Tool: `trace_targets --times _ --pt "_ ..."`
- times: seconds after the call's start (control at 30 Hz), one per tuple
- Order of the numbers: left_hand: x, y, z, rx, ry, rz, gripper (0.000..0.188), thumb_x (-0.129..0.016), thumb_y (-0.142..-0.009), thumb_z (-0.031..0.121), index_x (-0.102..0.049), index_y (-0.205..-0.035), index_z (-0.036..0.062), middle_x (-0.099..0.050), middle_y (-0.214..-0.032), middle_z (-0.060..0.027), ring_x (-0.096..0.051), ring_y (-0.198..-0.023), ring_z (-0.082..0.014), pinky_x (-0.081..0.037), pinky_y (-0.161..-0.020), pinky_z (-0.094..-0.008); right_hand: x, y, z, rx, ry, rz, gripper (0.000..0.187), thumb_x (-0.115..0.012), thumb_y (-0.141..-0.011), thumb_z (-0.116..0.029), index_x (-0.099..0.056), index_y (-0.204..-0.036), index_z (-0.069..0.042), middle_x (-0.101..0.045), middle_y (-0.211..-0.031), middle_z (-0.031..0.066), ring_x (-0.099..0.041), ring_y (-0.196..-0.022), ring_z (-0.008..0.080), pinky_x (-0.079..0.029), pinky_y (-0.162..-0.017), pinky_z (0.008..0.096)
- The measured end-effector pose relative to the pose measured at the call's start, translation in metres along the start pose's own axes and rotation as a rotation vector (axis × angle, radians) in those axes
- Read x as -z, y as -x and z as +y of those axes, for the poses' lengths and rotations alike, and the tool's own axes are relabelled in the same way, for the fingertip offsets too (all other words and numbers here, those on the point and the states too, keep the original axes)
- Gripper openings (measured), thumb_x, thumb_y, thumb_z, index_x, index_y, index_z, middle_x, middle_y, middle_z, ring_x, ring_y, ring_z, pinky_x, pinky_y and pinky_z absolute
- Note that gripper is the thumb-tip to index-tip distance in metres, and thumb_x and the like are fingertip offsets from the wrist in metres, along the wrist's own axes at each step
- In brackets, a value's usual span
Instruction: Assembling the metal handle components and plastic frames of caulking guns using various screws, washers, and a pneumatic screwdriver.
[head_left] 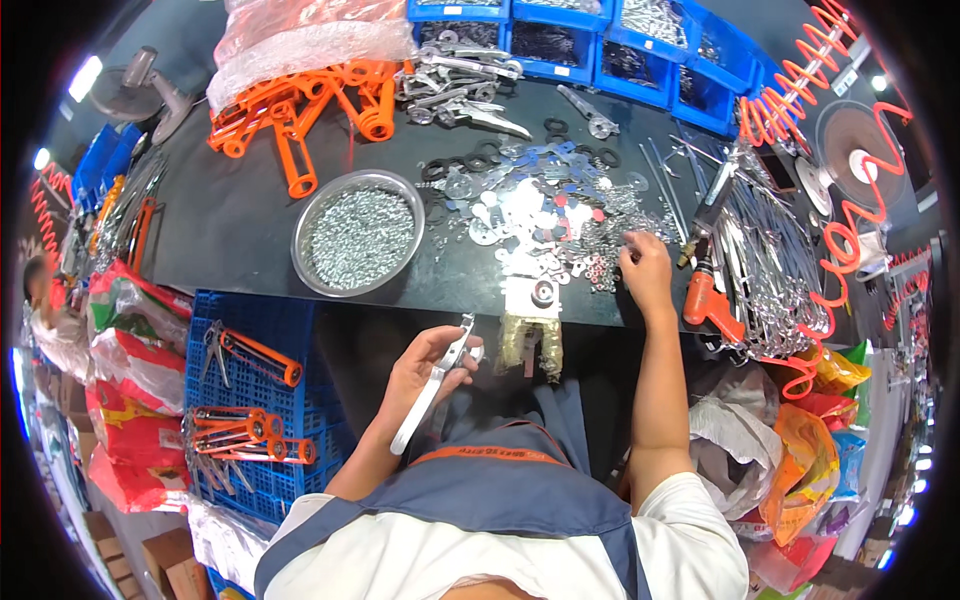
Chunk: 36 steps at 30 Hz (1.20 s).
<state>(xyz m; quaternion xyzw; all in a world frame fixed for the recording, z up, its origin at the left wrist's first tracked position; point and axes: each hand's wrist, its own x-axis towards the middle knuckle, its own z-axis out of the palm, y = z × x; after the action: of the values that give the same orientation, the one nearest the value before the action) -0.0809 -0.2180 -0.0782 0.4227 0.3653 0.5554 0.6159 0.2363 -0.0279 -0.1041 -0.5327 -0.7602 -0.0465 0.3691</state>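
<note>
My left hand [400, 376] is in front of the table edge, its fingers wrapped round a silver metal trigger handle [420, 411]. The handle's long arm slants down towards my lap, and its jointed end sticks up past my fingertips. Over the right side of the small-parts pile, my right hand [650, 268] has its fingers bent together at the edge of the little springs and rings [604, 240]. Anything between those fingertips is too small or hidden to make out. A small metal fixture [543, 293] stands at the table edge between my hands.
A steel bowl [300, 255] of small metal pieces stands left of the washers [530, 205]. Orange frames [290, 150] and silver handles [465, 80] lie behind. Blue bins [630, 75] line the back. An orange power driver [710, 305] and metal rods [765, 245] lie at right; a blue crate [235, 370] stands left.
</note>
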Motion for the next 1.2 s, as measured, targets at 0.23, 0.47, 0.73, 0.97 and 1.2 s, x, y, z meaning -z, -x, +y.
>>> trace_targets --times 0.23,0.47,0.73,0.97,1.2 --pt "0.003 0.006 0.005 0.002 -0.007 0.090 0.033 -0.054 -0.088 0.000 -0.045 -0.120 -0.0014 -0.057 -0.112 -0.0150 -0.057 -0.087 -0.0130 -0.051 -0.070 -0.0241 0.006 -0.015 -0.033 -0.151 0.184 -0.015 0.016 -0.062 -0.076 -0.007 -0.064 -0.089 0.002 -0.061 -0.090 0.0162 -0.057 -0.092 0.0329 -0.045 -0.082 0.0396" --pt "0.003 0.010 0.000 0.031 0.017 0.057 0.047 -0.060 -0.083 -0.005 -0.042 -0.125 0.0018 -0.050 -0.128 -0.0150 -0.055 -0.101 -0.0150 -0.049 -0.084 -0.0276 -0.062 -0.053 -0.166 0.284 -0.626 -0.441 0.014 -0.064 -0.076 -0.001 -0.064 -0.091 -0.001 -0.064 -0.083 0.0131 -0.062 -0.071 0.0265 -0.049 -0.064 0.0325" --pt "0.004 0.012 0.017 0.016 0.041 0.168 0.032 -0.049 -0.092 0.005 -0.041 -0.123 -0.0003 -0.052 -0.127 -0.0154 -0.054 -0.109 -0.0181 -0.046 -0.091 -0.0312 -0.100 -0.060 -0.184 0.406 -0.367 -0.468 0.014 -0.064 -0.070 -0.008 -0.061 -0.082 -0.001 -0.058 -0.083 0.0157 -0.059 -0.081 0.0321 -0.048 -0.072 0.0389" --pt "-0.011 -0.013 0.004 -0.106 -0.058 0.277 0.024 -0.054 -0.090 0.001 -0.049 -0.113 -0.0029 -0.061 -0.109 -0.0125 -0.058 -0.100 -0.0153 -0.046 -0.090 -0.0288 0.024 -0.007 -0.183 -0.702 -1.470 -0.597 0.019 -0.066 -0.074 0.003 -0.059 -0.092 0.002 -0.061 -0.078 0.0062 -0.055 -0.064 0.0112 -0.044 -0.058 0.0227" --pt "-0.037 -0.023 -0.001 -0.198 -0.116 0.157 0.023 -0.057 -0.088 -0.001 -0.052 -0.111 -0.0034 -0.061 -0.100 -0.0078 -0.058 -0.094 -0.0116 -0.047 -0.083 -0.0267 0.027 0.043 -0.188 -0.714 -1.640 -0.425 0.013 -0.064 -0.080 0.002 -0.061 -0.093 0.002 -0.064 -0.082 0.0075 -0.062 -0.069 0.0123 -0.050 -0.062 0.0235"
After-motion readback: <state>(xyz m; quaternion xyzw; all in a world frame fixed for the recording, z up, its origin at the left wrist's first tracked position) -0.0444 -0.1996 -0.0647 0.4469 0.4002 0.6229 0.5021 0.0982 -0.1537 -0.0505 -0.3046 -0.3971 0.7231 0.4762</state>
